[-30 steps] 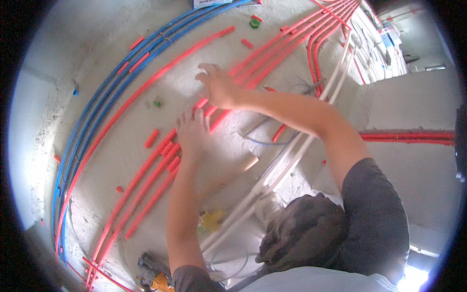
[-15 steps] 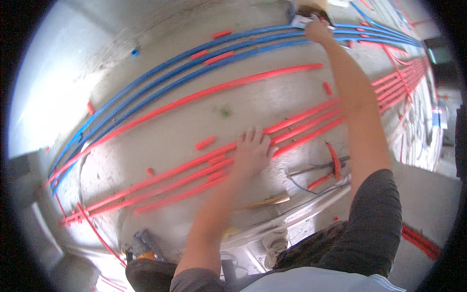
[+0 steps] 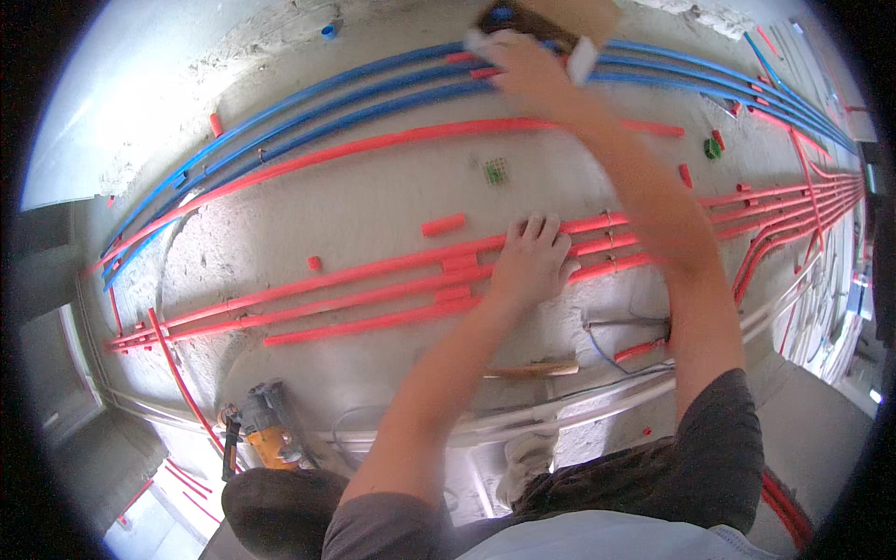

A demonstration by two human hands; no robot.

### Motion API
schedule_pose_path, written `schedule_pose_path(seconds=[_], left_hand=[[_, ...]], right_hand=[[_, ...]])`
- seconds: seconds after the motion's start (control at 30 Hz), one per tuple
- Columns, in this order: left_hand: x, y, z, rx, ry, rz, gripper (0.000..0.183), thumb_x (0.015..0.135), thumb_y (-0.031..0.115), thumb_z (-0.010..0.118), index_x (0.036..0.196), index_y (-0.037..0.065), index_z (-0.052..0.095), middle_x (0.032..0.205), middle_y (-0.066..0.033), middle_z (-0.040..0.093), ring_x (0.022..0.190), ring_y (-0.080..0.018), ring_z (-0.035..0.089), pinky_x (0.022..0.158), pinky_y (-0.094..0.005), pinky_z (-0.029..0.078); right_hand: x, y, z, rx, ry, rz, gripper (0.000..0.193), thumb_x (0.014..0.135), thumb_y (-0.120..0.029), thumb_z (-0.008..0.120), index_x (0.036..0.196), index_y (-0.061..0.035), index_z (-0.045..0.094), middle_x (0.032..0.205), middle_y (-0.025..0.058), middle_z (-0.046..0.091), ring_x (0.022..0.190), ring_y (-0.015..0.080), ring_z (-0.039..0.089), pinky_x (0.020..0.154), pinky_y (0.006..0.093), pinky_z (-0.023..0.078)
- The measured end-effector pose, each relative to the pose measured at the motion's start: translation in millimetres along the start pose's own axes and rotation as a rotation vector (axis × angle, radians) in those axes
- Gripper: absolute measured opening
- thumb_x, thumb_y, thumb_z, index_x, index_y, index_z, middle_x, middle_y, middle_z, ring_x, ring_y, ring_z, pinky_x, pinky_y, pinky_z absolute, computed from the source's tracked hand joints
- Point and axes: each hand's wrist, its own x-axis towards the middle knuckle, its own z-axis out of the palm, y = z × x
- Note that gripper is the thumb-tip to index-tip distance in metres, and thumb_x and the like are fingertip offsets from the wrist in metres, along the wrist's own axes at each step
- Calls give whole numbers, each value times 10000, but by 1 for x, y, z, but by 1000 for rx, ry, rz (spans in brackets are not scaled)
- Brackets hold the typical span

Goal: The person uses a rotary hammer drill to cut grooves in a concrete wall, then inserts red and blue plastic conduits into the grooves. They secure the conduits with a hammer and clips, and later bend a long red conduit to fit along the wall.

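Note:
My left hand (image 3: 535, 254) leans on the parallel red pipes (image 3: 597, 245) near the middle, fingers stretched over the upper one. At the far side, my right hand (image 3: 523, 63) grips the near edge of an open cardboard box (image 3: 590, 21). Motion blurs both hand and box. Inside the box something dark and blue shows, too smeared to name. The box sits over the blue pipes (image 3: 392, 65) and hides a stretch of them. Short red pipe pieces (image 3: 442, 224) lie on the concrete and between the long pipes.
A yellow and grey power tool (image 3: 266, 434) rests at the lower left by my knee. A wooden-looking strip (image 3: 532, 371) and a thin blue cable (image 3: 605, 353) lie in front of me. One long red pipe (image 3: 392, 140) crosses beyond my left hand. A green piece (image 3: 713, 147) lies farther right.
My right hand has dragged the cardboard box leftward along the blue pipes. My left hand stays on the red pipes while the whole view has shifted.

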Motion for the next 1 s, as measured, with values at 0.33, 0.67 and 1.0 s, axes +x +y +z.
schedule_pose_path(seconds=[0.33, 0.67, 1.0], left_hand=[[-22, -15, 4, -32, 401, 181, 338, 850, 296, 786, 1053, 34, 717, 1263, -172, 651, 1265, -370, 564, 1087, -565, 398], [-296, -67, -76, -239, 848, -540, 98, 931, 89, 729, 988, 18, 695, 1086, -169, 688, 1034, -373, 657, 909, -456, 531], [-326, -103, -109, -388, 931, -753, 69, 945, 50, 717, 972, -10, 696, 975, -126, 676, 918, -248, 667, 808, -369, 541]], right_hand=[[62, -165, 13, 176, -83, -187, 419, 901, -3, 573, 1302, -25, 691, 1340, 233, 687, 1254, 417, 646, 1077, 493, 517], [107, -178, 61, -169, -337, -37, 350, 955, -238, 581, 1145, 8, 742, 1166, 292, 734, 1125, 467, 696, 1000, 528, 548], [82, -181, 27, -283, -119, 56, 319, 891, -178, 587, 1030, 15, 799, 1093, 298, 759, 1045, 471, 746, 949, 566, 584]])
